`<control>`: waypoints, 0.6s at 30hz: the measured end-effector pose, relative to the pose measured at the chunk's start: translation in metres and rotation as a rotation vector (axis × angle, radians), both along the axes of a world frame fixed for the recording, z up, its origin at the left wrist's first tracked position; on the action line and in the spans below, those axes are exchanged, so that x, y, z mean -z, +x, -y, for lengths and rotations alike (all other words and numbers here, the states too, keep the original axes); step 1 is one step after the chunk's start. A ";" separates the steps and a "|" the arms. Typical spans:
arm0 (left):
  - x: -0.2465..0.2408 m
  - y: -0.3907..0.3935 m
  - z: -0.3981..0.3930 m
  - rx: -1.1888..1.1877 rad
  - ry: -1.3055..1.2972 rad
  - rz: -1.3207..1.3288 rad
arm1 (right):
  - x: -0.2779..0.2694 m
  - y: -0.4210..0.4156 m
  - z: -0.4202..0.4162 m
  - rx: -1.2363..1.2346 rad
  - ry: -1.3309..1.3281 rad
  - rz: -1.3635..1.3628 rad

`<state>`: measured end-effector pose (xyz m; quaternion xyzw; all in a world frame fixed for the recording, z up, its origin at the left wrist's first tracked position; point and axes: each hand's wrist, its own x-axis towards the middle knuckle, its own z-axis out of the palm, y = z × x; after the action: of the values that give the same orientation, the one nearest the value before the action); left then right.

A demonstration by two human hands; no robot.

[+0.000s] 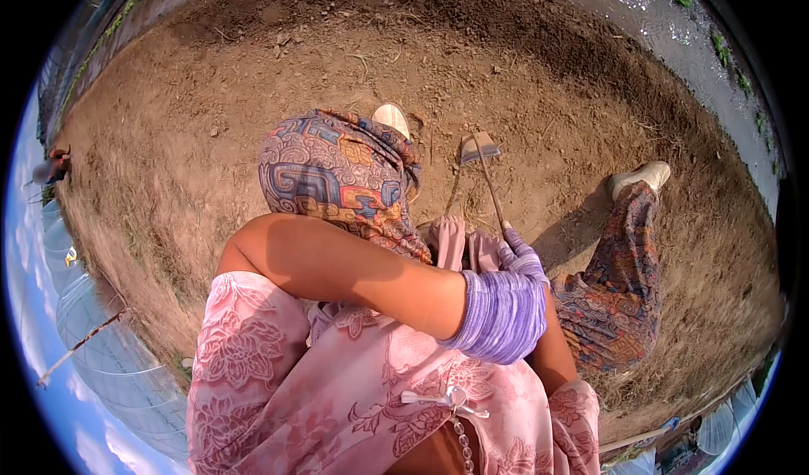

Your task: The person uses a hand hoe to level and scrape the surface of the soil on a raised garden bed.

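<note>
A hoe with a thin wooden handle [490, 184] reaches forward from me, its flat metal blade [478, 148] resting on the soil. My right hand [523, 257], in a purple knit glove with bare fingertips showing, appears closed around the handle, one finger lying along it. My left arm crosses my body to the same place; a wide purple knit cuff [502, 317] covers the wrist of my left hand. The two hands overlap, and the left fingers are hidden or cannot be told apart from the right ones.
Dry, crumbly soil [341, 64] surrounds my feet. My light shoes [392, 120] stand apart, one on either side of the blade. A darker soil bank [556, 45] borders wet, shiny ground at the upper right. Another person [57, 167] is far left, near plastic-covered tunnels [114, 348].
</note>
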<state>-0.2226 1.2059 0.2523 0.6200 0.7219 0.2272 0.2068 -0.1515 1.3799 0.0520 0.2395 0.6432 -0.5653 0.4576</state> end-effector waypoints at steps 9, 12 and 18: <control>0.011 0.001 0.000 -0.074 0.163 -0.010 | 0.006 -0.014 -0.005 -0.048 0.039 -0.030; 0.015 0.009 0.000 -0.153 0.277 0.035 | -0.007 -0.033 0.028 -0.086 0.163 -0.195; 0.004 -0.013 -0.002 -0.144 0.190 -0.019 | -0.036 -0.094 0.077 -0.031 0.222 -0.084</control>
<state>-0.2353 1.2077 0.2482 0.5855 0.7417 0.3031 0.1233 -0.2454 1.3030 0.0877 0.2547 0.7240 -0.4932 0.4095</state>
